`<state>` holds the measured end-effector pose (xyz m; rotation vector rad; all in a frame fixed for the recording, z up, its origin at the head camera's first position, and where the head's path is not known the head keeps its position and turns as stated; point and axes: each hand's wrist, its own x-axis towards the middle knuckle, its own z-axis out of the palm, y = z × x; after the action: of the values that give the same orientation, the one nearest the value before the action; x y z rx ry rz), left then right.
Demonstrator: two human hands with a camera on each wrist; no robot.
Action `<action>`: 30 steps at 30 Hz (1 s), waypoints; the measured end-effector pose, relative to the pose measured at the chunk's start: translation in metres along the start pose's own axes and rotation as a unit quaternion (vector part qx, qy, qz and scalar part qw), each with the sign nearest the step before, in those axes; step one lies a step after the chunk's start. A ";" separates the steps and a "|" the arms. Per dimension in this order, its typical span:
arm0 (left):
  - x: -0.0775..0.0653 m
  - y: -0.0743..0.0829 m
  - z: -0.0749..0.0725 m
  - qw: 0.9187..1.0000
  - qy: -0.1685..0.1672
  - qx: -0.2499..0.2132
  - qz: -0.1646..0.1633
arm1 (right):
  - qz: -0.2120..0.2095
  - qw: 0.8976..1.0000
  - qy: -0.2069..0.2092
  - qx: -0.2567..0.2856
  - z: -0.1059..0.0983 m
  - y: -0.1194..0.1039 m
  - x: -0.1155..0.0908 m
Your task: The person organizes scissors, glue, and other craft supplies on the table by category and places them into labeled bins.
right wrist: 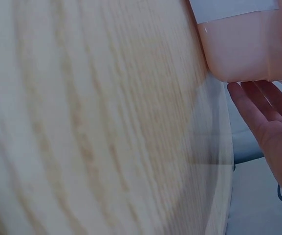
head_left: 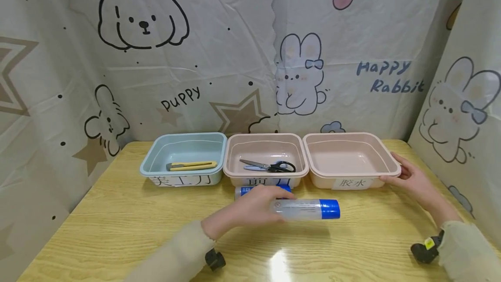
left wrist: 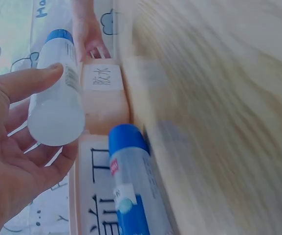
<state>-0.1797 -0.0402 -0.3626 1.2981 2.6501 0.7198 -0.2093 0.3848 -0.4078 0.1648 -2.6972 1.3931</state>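
My left hand [head_left: 254, 207] grips a clear glue bottle [head_left: 301, 209] with a blue cap, held lying sideways above the table, cap to the right. In the left wrist view the thumb and fingers wrap round this bottle [left wrist: 57, 105]. A second blue-capped glue bottle [left wrist: 131, 181] lies on the table before the middle bin, partly hidden by the left hand in the head view. My right hand [head_left: 415, 184] holds the right corner of the right pink bin [head_left: 352, 173], thumb at the front and fingers along its side. That bin has nothing visible inside.
A blue bin [head_left: 184, 139] on the left holds a yellow box cutter [head_left: 192, 166]. The middle pink bin [head_left: 266, 139] holds black-handled scissors [head_left: 270, 166] and a blue item beneath. All bins carry front labels. A printed curtain [head_left: 235, 55] hangs behind the wooden table [head_left: 117, 221].
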 end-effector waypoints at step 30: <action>0.116 0.023 -0.003 0.989 0.132 -0.053 -0.036 | 0.014 1.000 0.002 -0.017 0.000 -0.001 -0.001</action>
<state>-0.2375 0.0597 -0.3366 1.1452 2.7951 1.0742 -0.2085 0.3840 -0.4075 0.1204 -2.7286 1.3519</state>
